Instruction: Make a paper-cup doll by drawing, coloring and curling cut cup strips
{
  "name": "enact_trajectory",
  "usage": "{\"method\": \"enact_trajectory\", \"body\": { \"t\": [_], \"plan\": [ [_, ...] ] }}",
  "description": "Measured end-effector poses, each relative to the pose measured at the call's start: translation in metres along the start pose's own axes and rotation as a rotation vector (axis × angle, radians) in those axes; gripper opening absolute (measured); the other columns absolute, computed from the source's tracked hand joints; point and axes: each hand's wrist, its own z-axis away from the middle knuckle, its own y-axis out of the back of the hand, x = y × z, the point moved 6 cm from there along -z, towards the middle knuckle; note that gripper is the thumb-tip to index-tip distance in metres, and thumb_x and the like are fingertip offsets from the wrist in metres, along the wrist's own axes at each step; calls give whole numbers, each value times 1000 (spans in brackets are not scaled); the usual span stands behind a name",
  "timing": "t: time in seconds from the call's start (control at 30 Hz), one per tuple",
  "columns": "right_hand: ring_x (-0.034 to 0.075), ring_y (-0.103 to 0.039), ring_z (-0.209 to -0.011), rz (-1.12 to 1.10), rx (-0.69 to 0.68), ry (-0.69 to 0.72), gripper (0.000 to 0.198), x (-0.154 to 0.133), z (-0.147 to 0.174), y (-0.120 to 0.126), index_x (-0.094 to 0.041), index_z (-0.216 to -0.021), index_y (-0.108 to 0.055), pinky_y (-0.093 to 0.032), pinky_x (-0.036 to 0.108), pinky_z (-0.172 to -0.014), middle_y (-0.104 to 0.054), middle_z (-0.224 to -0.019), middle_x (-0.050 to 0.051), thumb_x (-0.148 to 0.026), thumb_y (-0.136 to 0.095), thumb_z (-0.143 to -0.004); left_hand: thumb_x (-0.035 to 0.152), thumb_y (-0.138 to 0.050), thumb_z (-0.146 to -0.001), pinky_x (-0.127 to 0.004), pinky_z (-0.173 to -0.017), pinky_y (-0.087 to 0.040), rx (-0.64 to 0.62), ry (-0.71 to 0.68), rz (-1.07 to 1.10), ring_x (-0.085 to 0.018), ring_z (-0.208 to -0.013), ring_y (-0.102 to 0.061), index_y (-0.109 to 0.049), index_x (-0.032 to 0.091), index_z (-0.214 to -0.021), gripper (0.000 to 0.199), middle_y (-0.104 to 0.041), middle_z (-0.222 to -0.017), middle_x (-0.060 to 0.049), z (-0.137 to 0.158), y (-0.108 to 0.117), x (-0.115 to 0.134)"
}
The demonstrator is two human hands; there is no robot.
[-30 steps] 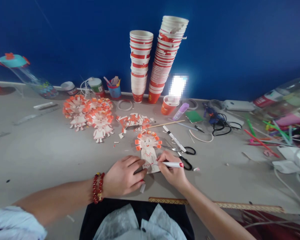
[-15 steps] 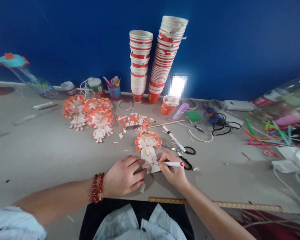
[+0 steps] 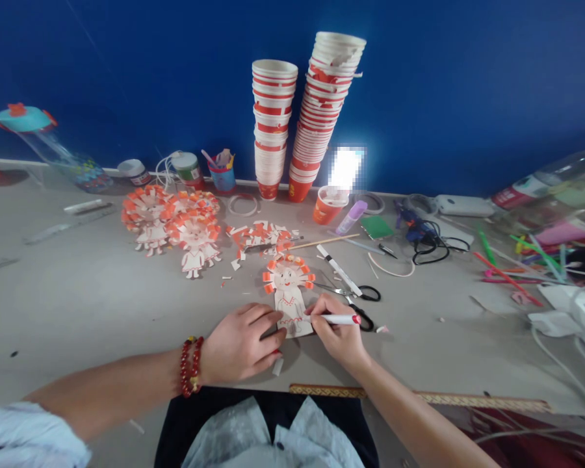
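Note:
A paper doll (image 3: 289, 302) with curled orange-and-white strips for hair lies on the table in front of me. It bears a drawn face and a dress with red trim. My left hand (image 3: 246, 342) presses its lower left edge down with bent fingers; something small and red shows by those fingertips. Closed in a writing grip, my right hand (image 3: 338, 331) has a white marker with a red end (image 3: 338, 320), its tip at the doll's right side. Just beyond that hand are black-handled scissors (image 3: 365, 318) and another white marker with a black end (image 3: 340, 270).
Finished-looking paper dolls (image 3: 192, 244) are grouped at left, beside orange-and-white paper scraps (image 3: 268, 235). Two tall paper cup stacks (image 3: 273, 130) stand against the blue wall. A glue stick (image 3: 351, 218) leans near a single cup (image 3: 329, 207). Cables and coloured sticks (image 3: 509, 279) clutter the right.
Almost nothing differs. The marker in my right hand has shifted very slightly, while my left hand and the paper doll stay in place.

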Motion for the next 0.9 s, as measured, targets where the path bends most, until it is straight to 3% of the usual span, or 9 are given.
{"method": "enact_trajectory", "body": {
  "t": [0.37, 0.53, 0.7, 0.8, 0.9],
  "plan": [
    [17, -61, -66, -59, 16, -14, 19, 1, 0, 1, -21, -62, -47, -43, 27, -61, -50, -59, -3, -10, -51, -77, 35, -54, -91, -41, -93, -46, -4, 0, 1, -26, -109, -51, -59, 17, -112, 28, -57, -124, -11, 0, 0, 0],
    [16, -56, -66, -201, 122, 13, 11, 5, 3, 10, -21, -73, -55, -45, 30, -64, -55, -67, 0, -19, -54, -84, 34, -55, -91, -42, -93, -46, 26, 4, 0, -25, -108, -53, -61, 17, -110, 26, -58, -123, -12, -1, 1, 0],
    [15, -51, -60, -229, 147, 43, 4, -1, 5, 17, -21, -82, -56, -41, 29, -57, -56, -68, 0, -22, -59, -85, 30, -52, -92, -40, -95, -45, 103, 11, 35, -25, -111, -52, -59, 17, -113, 26, -59, -122, -12, 0, 8, -6],
    [16, -52, -61, -256, 156, 102, 4, -12, 8, 21, -22, -81, -58, -41, 30, -57, -56, -65, 1, -21, -61, -84, 29, -49, -93, -38, -89, -46, 146, 31, 47, -23, -106, -54, -59, 17, -112, 25, -62, -109, -11, 1, 14, -9],
    [15, -49, -57, -345, 120, 120, 5, -25, 16, 22, -22, -80, -61, -39, 28, -53, -55, -63, 0, -19, -62, -84, 28, -46, -96, -34, -79, -47, 161, 64, 61, -20, -87, -56, -60, 16, -104, 21, -62, -87, -7, 1, 20, -8]
  ]
}}
